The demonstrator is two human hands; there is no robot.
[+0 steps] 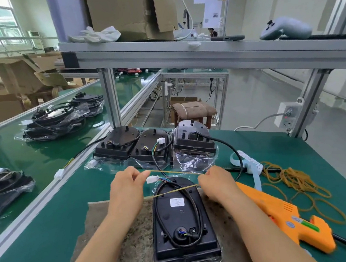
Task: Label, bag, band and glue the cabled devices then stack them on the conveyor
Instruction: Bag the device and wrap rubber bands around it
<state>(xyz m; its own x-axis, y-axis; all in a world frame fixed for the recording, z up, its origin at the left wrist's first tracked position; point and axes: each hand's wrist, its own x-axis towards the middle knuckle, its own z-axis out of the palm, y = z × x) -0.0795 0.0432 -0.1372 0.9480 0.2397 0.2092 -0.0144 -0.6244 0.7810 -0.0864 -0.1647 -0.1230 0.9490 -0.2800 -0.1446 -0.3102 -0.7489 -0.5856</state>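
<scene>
A black cabled device (181, 222) in a clear bag lies on a speckled mat (125, 254) in front of me, with a white label on its back and its cable looped on top. My left hand (127, 192) and my right hand (216, 185) each pinch one end of a yellow rubber band (174, 172), stretched wide above the device's far end. One strand crosses the device, the other runs past its white connector (151, 179).
An orange glue gun (285, 215) lies right of the mat, beside a heap of loose rubber bands (296, 181) and a label strip (249, 163). Three more devices (152, 146) stand at the table's far edge. Bagged devices (58, 120) sit stacked on the green conveyor (31, 160) at left.
</scene>
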